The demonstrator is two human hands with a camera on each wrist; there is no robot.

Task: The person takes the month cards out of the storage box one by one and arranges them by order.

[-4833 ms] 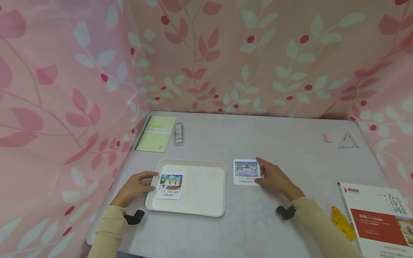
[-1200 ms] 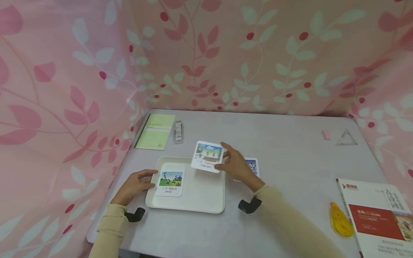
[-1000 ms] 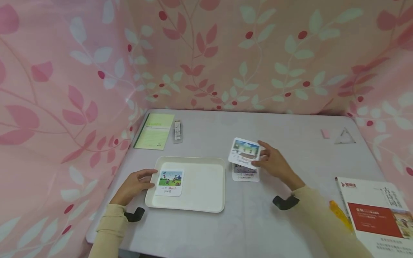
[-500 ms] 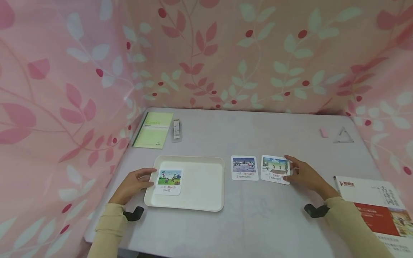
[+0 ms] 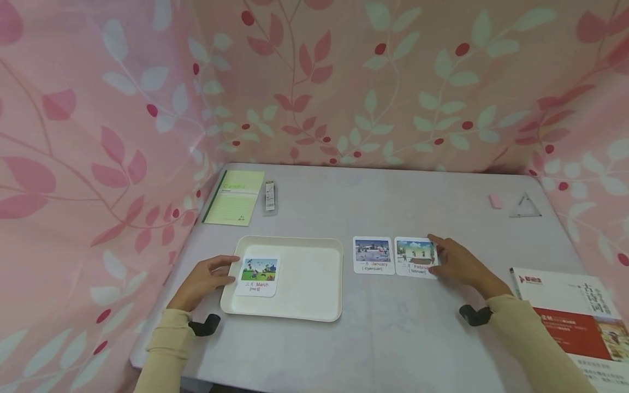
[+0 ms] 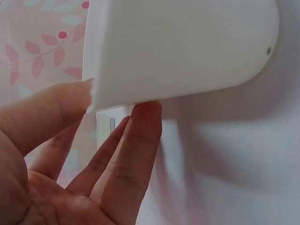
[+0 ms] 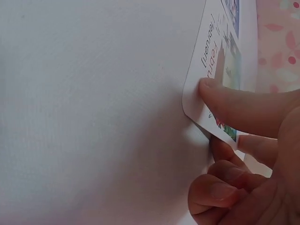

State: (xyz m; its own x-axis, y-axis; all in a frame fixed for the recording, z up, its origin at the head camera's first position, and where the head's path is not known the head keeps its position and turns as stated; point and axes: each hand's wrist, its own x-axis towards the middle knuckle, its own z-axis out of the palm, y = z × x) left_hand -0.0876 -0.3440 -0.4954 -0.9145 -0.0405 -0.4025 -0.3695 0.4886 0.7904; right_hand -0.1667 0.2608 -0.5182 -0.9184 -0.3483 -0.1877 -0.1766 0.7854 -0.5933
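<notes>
My right hand point(image 5: 462, 266) pinches the right side of the February picture card point(image 5: 415, 254), thumb on its face and a finger behind the edge in the right wrist view. That card lies immediately right of the January card point(image 5: 373, 251), nearly in line with it. On the left, my left hand point(image 5: 203, 279) holds the white tray point(image 5: 307, 314) by its left edge; thumb and fingertips meet its rim and side in the left wrist view. Inside the tray, against its left part, is the March card point(image 5: 257, 275), picture up.
A green notebook point(image 5: 233, 199) and a small clear case with a white label point(image 5: 270, 197) lie at the back left. At the back right are a pink eraser point(image 5: 494, 201) and a clear triangle ruler point(image 5: 526, 206). A red-and-white book point(image 5: 565, 289) lies at the front right, partly behind my right sleeve.
My right hand took the February card out of the tray, uncovering March, and carried it right past January. Since half a second ago it has shifted slightly left and straightened. The left hand stayed put.
</notes>
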